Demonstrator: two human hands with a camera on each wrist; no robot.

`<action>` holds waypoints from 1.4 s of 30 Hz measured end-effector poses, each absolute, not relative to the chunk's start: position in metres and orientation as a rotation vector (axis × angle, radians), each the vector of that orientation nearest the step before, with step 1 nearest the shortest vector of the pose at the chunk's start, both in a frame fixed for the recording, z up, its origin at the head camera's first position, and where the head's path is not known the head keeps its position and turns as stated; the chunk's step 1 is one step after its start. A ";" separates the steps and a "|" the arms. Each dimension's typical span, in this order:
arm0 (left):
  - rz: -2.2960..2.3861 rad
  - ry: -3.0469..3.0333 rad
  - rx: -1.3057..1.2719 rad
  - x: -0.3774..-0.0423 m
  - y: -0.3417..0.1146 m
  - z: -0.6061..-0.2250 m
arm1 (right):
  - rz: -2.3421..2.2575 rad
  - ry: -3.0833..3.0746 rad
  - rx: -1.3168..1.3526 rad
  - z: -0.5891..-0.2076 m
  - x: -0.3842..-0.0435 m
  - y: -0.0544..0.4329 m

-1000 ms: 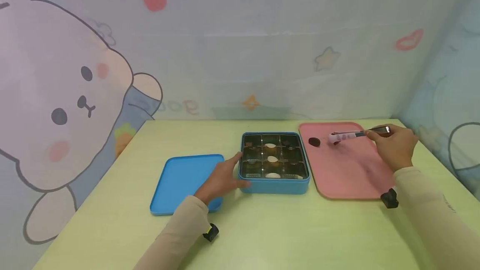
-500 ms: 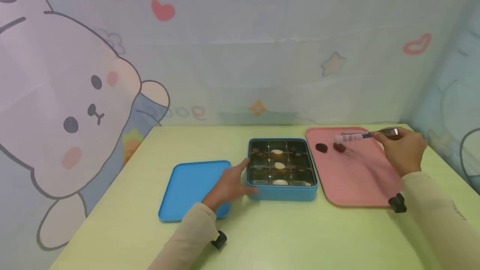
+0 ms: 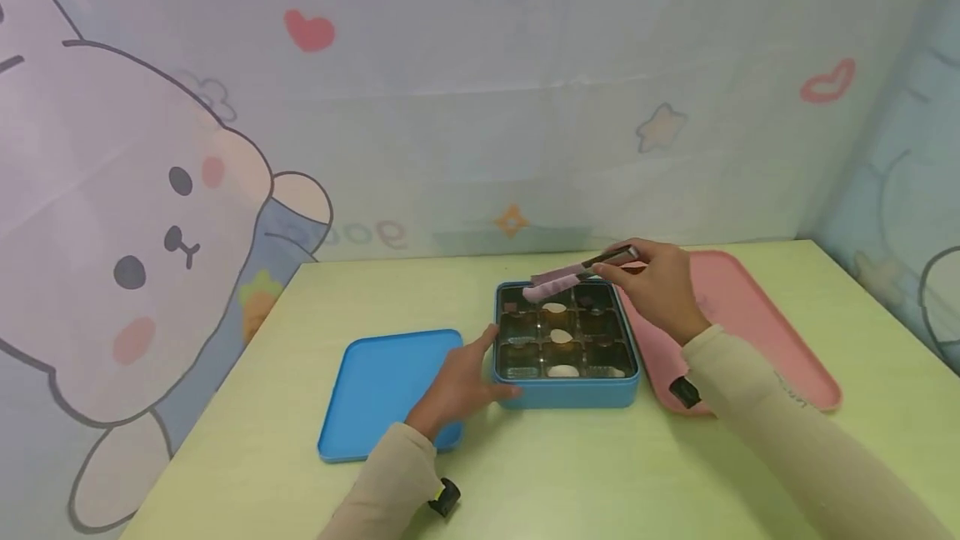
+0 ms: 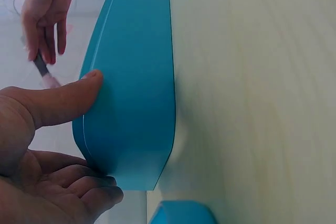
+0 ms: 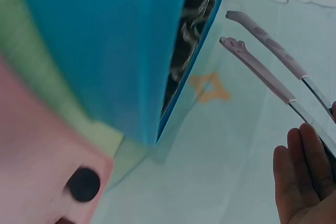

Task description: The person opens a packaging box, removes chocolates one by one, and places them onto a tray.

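At the near left corner of the blue box (image 3: 577, 394), the person's left hand (image 3: 459, 386) rests with thumb and forefinger spread wide, the thumb against the front wall and the forefinger along the left side; the other fingers lie loosely bent by the corner. Above the back part of the box, the right hand (image 3: 663, 286) pinches a pair of tongs (image 3: 558, 284) near their joined end. The tongs slope down to the left, and the right wrist view shows their tips standing apart.

The box stands uncovered on the counter (image 3: 555, 473), its clear divider (image 3: 540, 327) forming nine compartments, three by three. Pale pieces (image 3: 559, 336) occupy the middle column, one to each compartment; a dark piece (image 3: 510, 307) shows at the back left (contents of several others are too dim to identify).

Left of the box lies a flat blue lid (image 3: 390, 390), partly hidden by the left arm. Just right of the box lies a pink tray (image 3: 742, 307), partly covered by the right arm; the right wrist view shows a round dark piece (image 5: 84, 184) on it, near a corner. Behind the box hangs a printed backdrop (image 3: 480, 140).
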State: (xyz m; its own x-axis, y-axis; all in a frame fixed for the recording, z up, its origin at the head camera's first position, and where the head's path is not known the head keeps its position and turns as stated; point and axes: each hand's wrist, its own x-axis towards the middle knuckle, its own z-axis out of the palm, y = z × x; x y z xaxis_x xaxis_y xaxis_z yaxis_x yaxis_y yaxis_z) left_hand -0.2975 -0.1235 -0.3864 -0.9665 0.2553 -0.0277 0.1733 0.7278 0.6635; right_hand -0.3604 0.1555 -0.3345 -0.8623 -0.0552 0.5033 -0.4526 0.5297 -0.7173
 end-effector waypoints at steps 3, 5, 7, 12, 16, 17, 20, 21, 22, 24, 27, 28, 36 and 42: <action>1.089 2.802 0.350 -0.296 -0.116 -0.390 | 1.212 -2.382 0.503 -0.334 -0.365 0.144; 1.107 2.791 0.343 -0.294 -0.111 -0.392 | 1.169 -2.417 0.540 -0.335 -0.368 0.140; 1.112 2.791 0.349 -0.293 -0.107 -0.393 | 1.110 -2.462 0.578 -0.337 -0.370 0.138; 1.105 2.780 0.371 -0.293 -0.105 -0.389 | 0.973 -2.482 0.673 -0.343 -0.373 0.133; 1.091 2.781 0.391 -0.296 -0.107 -0.384 | 0.944 -2.425 0.686 -0.345 -0.374 0.128; 1.077 2.784 0.395 -0.297 -0.108 -0.384 | 0.948 -2.417 0.678 -0.344 -0.374 0.128; 1.029 2.783 0.410 -0.297 -0.109 -0.386 | 0.975 -2.409 0.644 -0.341 -0.370 0.130; 1.020 2.777 0.411 -0.297 -0.109 -0.387 | 0.979 -2.402 0.634 -0.338 -0.369 0.132; 1.014 2.774 0.414 -0.297 -0.109 -0.388 | 0.995 -2.388 0.631 -0.335 -0.366 0.134; 1.023 2.770 0.409 -0.296 -0.109 -0.388 | 1.020 -2.356 0.624 -0.328 -0.363 0.140; 1.040 2.770 0.394 -0.297 -0.112 -0.385 | 1.050 -2.306 0.605 -0.315 -0.358 0.150; 1.047 2.773 0.391 -0.297 -0.113 -0.384 | 1.060 -2.292 0.590 -0.310 -0.357 0.154; 1.050 2.781 0.383 -0.296 -0.120 -0.378 | 1.100 -2.234 0.401 -0.294 -0.345 0.199; 1.081 2.781 0.349 -0.295 -0.125 -0.380 | 1.137 -2.219 0.302 -0.294 -0.342 0.229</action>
